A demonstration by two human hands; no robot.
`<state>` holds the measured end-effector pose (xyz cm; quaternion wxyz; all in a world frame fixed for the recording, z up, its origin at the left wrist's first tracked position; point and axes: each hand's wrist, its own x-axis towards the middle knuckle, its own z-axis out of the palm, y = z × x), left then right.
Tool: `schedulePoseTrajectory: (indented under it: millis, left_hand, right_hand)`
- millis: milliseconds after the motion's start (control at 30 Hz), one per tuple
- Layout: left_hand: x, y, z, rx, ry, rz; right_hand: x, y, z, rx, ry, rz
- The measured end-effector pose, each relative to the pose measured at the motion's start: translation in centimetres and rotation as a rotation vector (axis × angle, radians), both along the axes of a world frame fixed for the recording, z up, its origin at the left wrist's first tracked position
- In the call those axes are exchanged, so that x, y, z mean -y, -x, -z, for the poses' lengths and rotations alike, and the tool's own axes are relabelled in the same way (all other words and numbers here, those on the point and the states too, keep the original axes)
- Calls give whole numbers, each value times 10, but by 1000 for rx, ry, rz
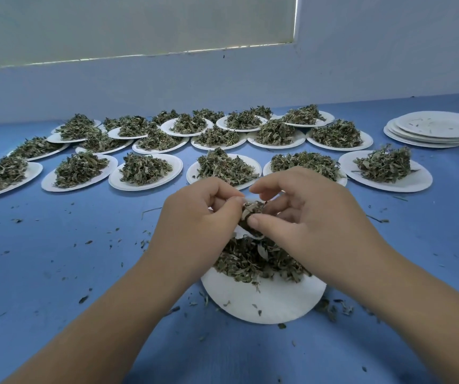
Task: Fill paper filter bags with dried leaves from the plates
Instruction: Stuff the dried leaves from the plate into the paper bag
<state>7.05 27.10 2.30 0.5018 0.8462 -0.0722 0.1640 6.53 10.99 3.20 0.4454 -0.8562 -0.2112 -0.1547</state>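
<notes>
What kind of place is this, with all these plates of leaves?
Probably a small workroom for hand-packing herbal tea: many paper plates heaped with dried leaves cover a blue table, emptied plates are stacked at far right, and the left hand and right hand pinch a leaf-filled paper filter bag.

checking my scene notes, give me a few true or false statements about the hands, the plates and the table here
1. The left hand and right hand both hold the filter bag above the near plate. True.
2. The near plate is empty. False: dried leaves lie on it.
3. A stack of plates without leaf piles sits at the far right. True.
4. The table is red. False: the table is blue.
</notes>
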Motion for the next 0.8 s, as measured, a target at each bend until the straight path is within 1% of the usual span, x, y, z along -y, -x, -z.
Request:
schedulePoseTrajectory:
  millis: [67,233,400,567,700,800]
  left_hand:
    - [1,1,-1,-16,11,-8]
    - [2,3,-3,-21,15,8]
    - [4,4,-3,-20,26,39]
    - [2,2,-3,-58,106,51]
    - [1,2,-4,-73,114,61]
    - [1,2,-7,-39,102,46]
  right_hand:
    - [1,0,0,40,-7,10]
    - [-2,1,5,200,116,22]
    - [-5,0,8,289,245,16]
    - [-2,3,7,277,134,-29]
    - [0,4,4,337,143,-49]
    - [4,3,-1,372,96,-56]
